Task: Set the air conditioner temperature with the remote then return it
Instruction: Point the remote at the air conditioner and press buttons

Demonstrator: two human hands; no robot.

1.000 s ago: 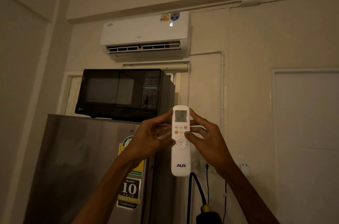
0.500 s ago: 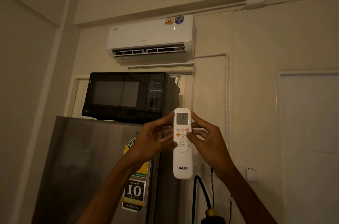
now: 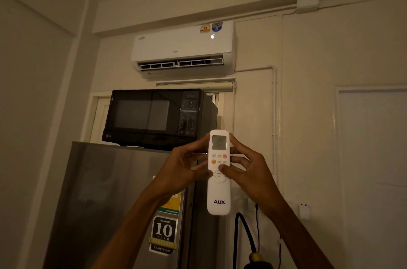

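A white AUX remote stands upright in front of me, its small screen facing me. My left hand grips its left edge and my right hand grips its right edge. My right thumb rests on the buttons just above the round menu pad. High on the wall hangs the white air conditioner, its lower flap open and a lit digit glowing on its front, right of centre.
A black microwave sits on top of a grey fridge at the left. A black cable and hose hang on the wall below the remote. A small white plug-in box and a door frame are at the right.
The view has shifted slightly, so the air conditioner and microwave sit lower and further right in frame. Both hands stay on the remote; the lit digit on the unit shows again.
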